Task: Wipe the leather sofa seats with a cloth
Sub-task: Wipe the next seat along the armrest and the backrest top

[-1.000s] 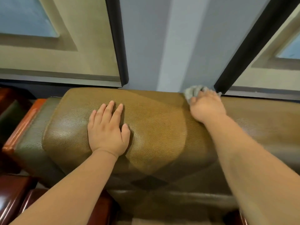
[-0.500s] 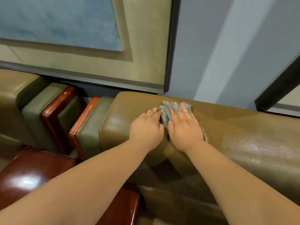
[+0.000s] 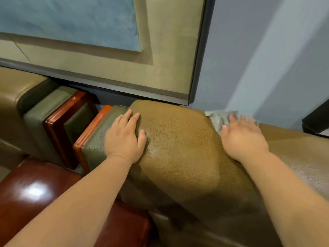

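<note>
**Two flat hands on the sofa back, cloth under the right one**

At the far left a second sofa (image 3: 12,97) in olive-brown leather runs out of view, only its end showing. Next to it stand two armrests with glossy red-brown wooden trim (image 3: 58,122), a narrow gap between them. Below, a polished dark-red wooden surface (image 3: 32,189) catches a bright glare; its lower part is hidden by the left forearm, so I cannot tell what piece of furniture it is.

The left hand (image 3: 124,139) lies released, palm down and fingers straight, on the left end of the leather sofa (image 3: 178,148), right where the green armrest padding meets the brown backrest top. It holds nothing.

Across the brown leather, well apart from it, the right hand (image 3: 243,138) also lies flat with fingers spread, pressing the grey cloth (image 3: 216,119) onto the top rear edge of the backrest, near the wall. The fingers are blurred. Most of the cloth is hidden beneath the palm; only a crumpled edge shows to the left of and beyond the fingertips.

Behind, a framed padded wall panel (image 3: 160,50) with a blue centre is cut off at the top. The seat cushions are hidden below the forearms.
</note>
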Demonstrator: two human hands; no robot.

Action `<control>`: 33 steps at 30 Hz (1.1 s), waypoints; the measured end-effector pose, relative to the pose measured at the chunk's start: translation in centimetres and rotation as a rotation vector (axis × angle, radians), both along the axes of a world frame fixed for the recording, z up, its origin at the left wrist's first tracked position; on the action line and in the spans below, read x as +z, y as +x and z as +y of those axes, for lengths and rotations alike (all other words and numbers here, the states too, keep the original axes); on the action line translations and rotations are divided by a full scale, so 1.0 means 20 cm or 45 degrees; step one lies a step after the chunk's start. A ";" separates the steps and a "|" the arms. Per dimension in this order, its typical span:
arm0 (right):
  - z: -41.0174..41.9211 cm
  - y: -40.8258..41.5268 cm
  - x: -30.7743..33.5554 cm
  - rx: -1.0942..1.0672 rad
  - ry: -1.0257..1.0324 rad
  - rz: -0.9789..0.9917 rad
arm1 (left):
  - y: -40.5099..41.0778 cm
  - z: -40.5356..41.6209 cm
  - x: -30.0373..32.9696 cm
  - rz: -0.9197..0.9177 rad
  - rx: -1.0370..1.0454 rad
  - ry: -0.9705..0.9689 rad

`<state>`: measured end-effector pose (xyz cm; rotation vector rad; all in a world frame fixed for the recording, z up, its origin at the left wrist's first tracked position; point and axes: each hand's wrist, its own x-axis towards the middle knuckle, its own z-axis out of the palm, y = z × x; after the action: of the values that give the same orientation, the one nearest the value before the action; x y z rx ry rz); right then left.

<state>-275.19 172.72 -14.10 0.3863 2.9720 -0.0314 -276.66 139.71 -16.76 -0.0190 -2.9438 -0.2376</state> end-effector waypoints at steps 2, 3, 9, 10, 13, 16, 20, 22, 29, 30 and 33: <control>-0.04 -0.07 0.01 -0.161 -0.020 -0.066 | 0.00 0.01 -0.01 0.000 0.004 -0.009; -0.16 -0.09 0.02 -0.148 -0.062 -0.097 | -0.01 0.02 -0.01 -0.010 0.001 -0.007; -1.06 -0.16 0.09 0.496 -0.326 -0.066 | -0.02 0.00 -0.01 -0.044 -0.017 -0.072; -1.03 -0.19 0.08 0.591 -0.331 -0.053 | -0.02 0.00 0.00 -0.034 -0.016 -0.066; -0.79 -0.24 0.06 0.684 -0.288 -0.017 | -0.01 0.00 -0.01 -0.073 -0.005 -0.051; -0.75 -0.29 0.03 0.576 -0.206 0.050 | -0.02 -0.01 -0.02 -0.103 -0.016 -0.031; -1.03 -0.42 0.03 0.821 -0.235 0.080 | -0.03 -0.04 -0.04 -0.112 -0.036 -0.014; -1.08 -0.45 0.03 0.808 -0.268 0.047 | -0.03 -0.04 -0.04 -0.088 -0.059 0.034; -0.86 0.06 0.01 0.267 -0.216 0.158 | -0.02 -0.08 -0.01 -0.155 -0.234 0.139; -0.85 0.12 0.01 0.214 -0.175 0.186 | -0.02 -0.09 0.00 -0.151 -0.275 0.121; -0.89 0.12 -0.02 0.127 -0.133 0.159 | -0.07 -0.12 0.04 -0.223 -0.420 0.160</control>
<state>-272.89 154.87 -14.40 0.2312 3.0913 -0.2068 -278.05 137.38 -16.06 -0.4922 -3.0778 -0.4940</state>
